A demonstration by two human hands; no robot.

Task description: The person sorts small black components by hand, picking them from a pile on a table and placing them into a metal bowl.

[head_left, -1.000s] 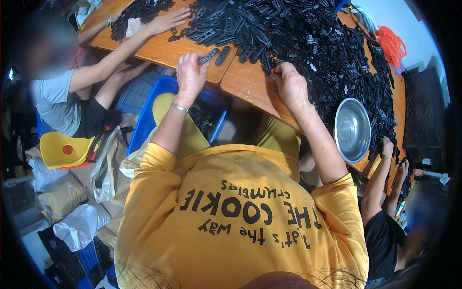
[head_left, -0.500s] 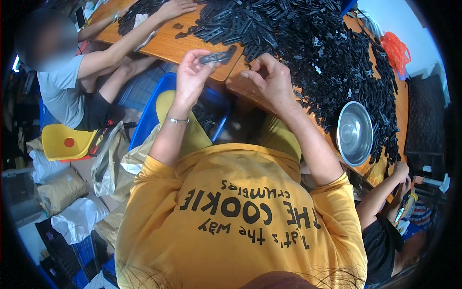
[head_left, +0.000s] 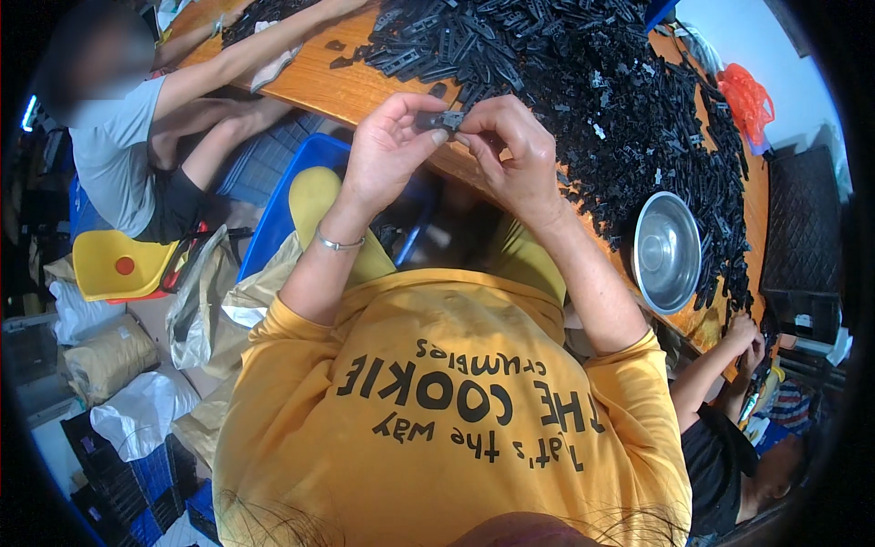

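Note:
In front of my chest, above the near edge of the wooden table (head_left: 342,91), my two hands meet at a small black plastic clip part (head_left: 442,120). My left hand (head_left: 390,150) pinches its left end between thumb and fingers. At its right end are the closed thumb and forefinger of my right hand (head_left: 518,150); whether they also hold a smaller piece is hidden. Just beyond the hands lies a big heap of long black plastic clip parts (head_left: 456,46). Smaller black pieces (head_left: 611,118) spread out to the right of it.
A steel bowl (head_left: 667,253) stands at the table's right side. Below the near edge is a blue tub (head_left: 290,196). Another person (head_left: 118,164) sits at the left, arms on the table; a second person's arms (head_left: 720,365) reach in at the right. A red plastic bag (head_left: 747,100) hangs far right.
The clip part has come right and slightly down in my left hand. My right hand has closed in from the side and now touches it. The person at left has reached farther.

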